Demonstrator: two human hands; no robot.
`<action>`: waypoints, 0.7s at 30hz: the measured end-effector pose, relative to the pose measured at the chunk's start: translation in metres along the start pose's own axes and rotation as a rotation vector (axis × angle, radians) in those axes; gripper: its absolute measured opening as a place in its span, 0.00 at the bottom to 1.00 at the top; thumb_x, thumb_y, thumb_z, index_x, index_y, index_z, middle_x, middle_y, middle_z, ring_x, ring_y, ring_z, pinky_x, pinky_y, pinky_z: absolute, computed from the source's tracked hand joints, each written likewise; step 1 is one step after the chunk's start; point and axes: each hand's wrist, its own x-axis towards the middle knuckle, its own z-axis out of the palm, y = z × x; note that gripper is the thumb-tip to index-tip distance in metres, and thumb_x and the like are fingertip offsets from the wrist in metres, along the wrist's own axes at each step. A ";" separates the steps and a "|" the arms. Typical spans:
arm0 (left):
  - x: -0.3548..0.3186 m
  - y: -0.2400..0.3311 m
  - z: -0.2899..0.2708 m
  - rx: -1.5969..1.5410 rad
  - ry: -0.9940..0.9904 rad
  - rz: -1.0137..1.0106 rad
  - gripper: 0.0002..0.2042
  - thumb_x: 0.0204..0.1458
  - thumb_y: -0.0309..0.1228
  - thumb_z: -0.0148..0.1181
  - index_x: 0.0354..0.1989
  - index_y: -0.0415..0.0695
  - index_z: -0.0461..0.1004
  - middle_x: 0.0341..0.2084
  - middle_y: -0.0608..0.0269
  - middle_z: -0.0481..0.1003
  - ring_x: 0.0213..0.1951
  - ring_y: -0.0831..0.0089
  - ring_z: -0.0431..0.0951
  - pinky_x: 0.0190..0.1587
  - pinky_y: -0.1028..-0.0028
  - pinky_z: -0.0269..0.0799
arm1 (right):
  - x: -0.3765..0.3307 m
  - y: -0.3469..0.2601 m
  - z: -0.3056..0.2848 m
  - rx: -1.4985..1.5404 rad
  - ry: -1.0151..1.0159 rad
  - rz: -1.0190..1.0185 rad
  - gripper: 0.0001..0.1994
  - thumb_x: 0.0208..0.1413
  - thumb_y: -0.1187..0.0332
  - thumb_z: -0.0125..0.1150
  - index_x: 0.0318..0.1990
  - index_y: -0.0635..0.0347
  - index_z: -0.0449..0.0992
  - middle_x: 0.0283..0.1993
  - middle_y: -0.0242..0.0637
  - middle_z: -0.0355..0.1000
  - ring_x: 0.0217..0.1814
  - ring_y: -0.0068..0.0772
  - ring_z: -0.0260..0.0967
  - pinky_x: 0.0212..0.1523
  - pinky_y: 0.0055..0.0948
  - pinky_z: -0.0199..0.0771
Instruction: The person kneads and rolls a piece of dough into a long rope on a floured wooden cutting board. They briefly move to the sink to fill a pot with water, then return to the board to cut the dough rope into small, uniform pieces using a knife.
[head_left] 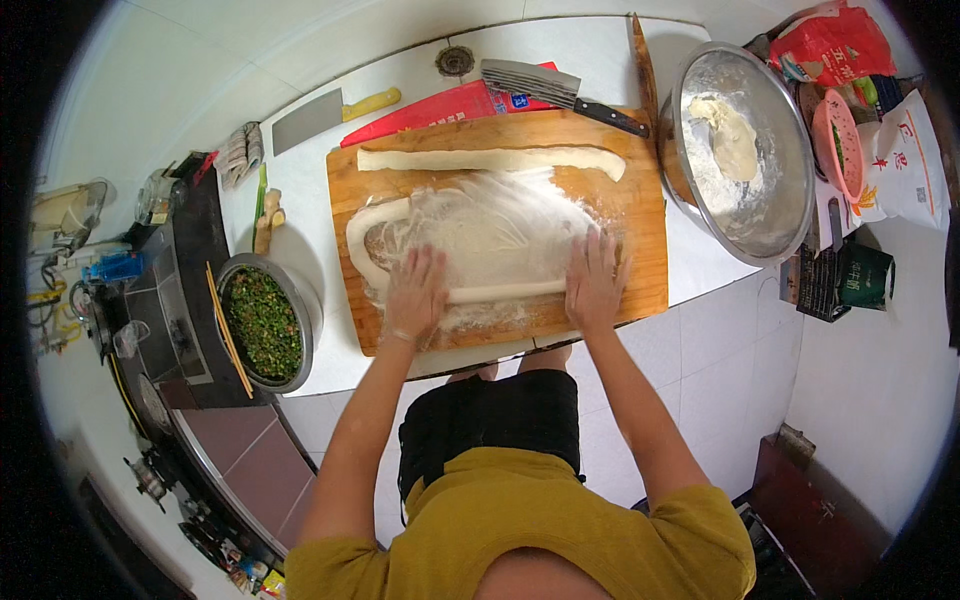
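Observation:
A long rope of dough (505,292) lies along the near part of a floured wooden cutting board (640,260), its left end curving up and round. My left hand (417,290) rests flat on the rope near its left part, fingers stretched out. Over its right end lies my right hand (596,280), also flat with fingers spread. Loose flour (490,230) covers the middle of the board. A second, flatter strip of dough (490,160) stretches across the board's far side, apart from both hands.
At the right stands a steel bowl (790,200) holding a dough lump (730,140). Left of the board is a bowl of chopped green filling (260,325) with chopsticks (228,330). Behind lie a cleaver (308,122) and a black-handled knife (610,117). Ginger (268,222) lies at left.

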 end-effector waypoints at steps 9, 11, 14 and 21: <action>0.003 -0.012 -0.011 0.032 0.148 -0.047 0.30 0.53 0.42 0.47 0.65 0.49 0.53 0.65 0.56 0.51 0.65 0.53 0.50 0.65 0.50 0.42 | 0.028 0.004 -0.004 -0.053 -0.007 -0.052 0.27 0.57 0.57 0.47 0.64 0.45 0.57 0.70 0.36 0.48 0.72 0.44 0.41 0.65 0.63 0.30; -0.031 -0.013 -0.005 0.014 0.095 -0.055 0.29 0.53 0.42 0.47 0.65 0.50 0.54 0.65 0.56 0.51 0.65 0.52 0.50 0.64 0.49 0.43 | -0.016 0.010 -0.002 -0.031 -0.051 -0.113 0.28 0.55 0.57 0.50 0.64 0.44 0.57 0.70 0.34 0.48 0.72 0.43 0.42 0.65 0.63 0.31; -0.040 -0.026 -0.009 -0.021 0.029 0.001 0.28 0.54 0.41 0.45 0.65 0.51 0.55 0.65 0.57 0.51 0.65 0.51 0.50 0.63 0.49 0.46 | -0.044 0.024 0.012 0.004 -0.120 -0.187 0.29 0.54 0.58 0.53 0.65 0.42 0.56 0.70 0.32 0.47 0.72 0.41 0.42 0.66 0.63 0.31; 0.028 -0.047 -0.016 0.022 0.145 0.080 0.26 0.56 0.40 0.45 0.64 0.51 0.55 0.65 0.59 0.52 0.65 0.53 0.51 0.65 0.50 0.43 | 0.035 0.044 -0.017 0.067 -0.173 -0.356 0.29 0.54 0.60 0.54 0.64 0.41 0.56 0.71 0.32 0.45 0.73 0.42 0.39 0.67 0.58 0.32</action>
